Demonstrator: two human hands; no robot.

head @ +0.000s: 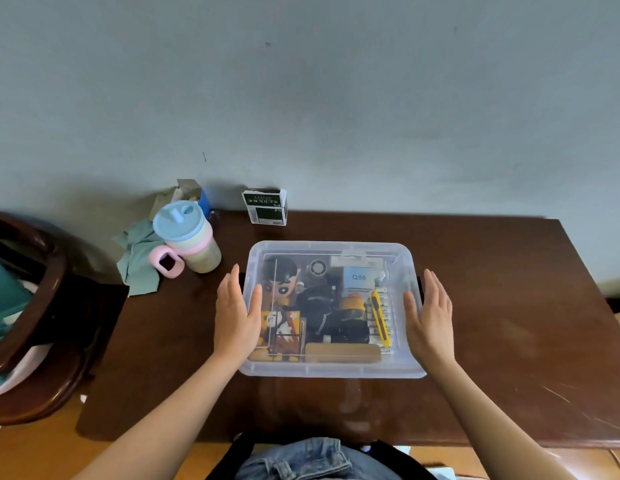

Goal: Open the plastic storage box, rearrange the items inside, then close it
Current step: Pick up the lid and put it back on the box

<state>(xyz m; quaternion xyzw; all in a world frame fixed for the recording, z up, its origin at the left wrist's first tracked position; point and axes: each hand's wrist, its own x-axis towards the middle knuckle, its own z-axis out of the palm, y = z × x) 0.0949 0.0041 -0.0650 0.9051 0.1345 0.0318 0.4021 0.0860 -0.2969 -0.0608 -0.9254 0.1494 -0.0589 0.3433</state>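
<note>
A clear plastic storage box stands on the dark wooden table, its translucent lid on top. Through the lid I see a cartoon figure, a blue Q88 box, black items, a yellow utility knife, a row of small tubes and a wooden piece. My left hand lies with straight fingers against the box's left side, thumb over the lid edge. Against the right side lies my right hand, fingers straight, thumb on the lid.
A pastel cup with a blue lid and pink handle stands left of the box on a green cloth. A small dark green carton stands at the wall. A wooden chair is at the left.
</note>
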